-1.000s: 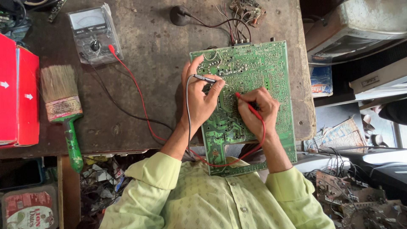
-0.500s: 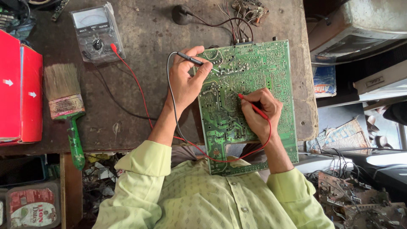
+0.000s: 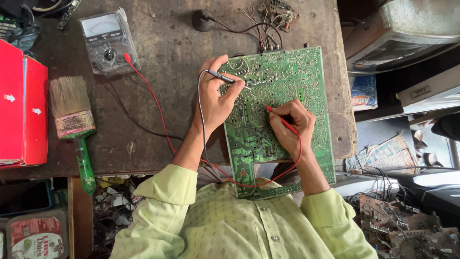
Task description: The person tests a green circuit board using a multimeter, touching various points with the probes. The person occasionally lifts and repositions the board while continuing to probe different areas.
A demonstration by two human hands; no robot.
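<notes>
A worn, stained workbench (image 3: 167, 139) fills the view, crowded at its edges with clutter. A green circuit board (image 3: 282, 86) lies on the bench's right part, solder side up, its near end hanging past the bench edge over the person's lap.

The left hand (image 3: 215, 100) rests at the board's left edge, thumb and fingers pinched shut on a black probe (image 3: 221, 76), whose tip lies on the board near its top-left corner. The right hand (image 3: 290, 127) sits on the middle of the board, fingers closed around a red probe (image 3: 278, 117) like a pen, its tip pressed to the solder side.

A red lead (image 3: 153, 103) and a black lead (image 3: 127, 112) run across the bench from the probes to an analogue meter (image 3: 108, 43), which lies near the top-left, well apart from the board. Left of the hands, a paintbrush (image 3: 72, 120) with a green handle lies on the bench, bristles pointing away from the person. Red boxes (image 3: 21, 105) stand at the far left edge. At the board's top edge a bundle of wires (image 3: 261, 29) leads to a small module (image 3: 278, 12) and a black round part (image 3: 201, 20).

The person wears a pale green shirt (image 3: 230, 225). To the right, beyond the bench, old electronic housings (image 3: 402, 43) are stacked.
</notes>
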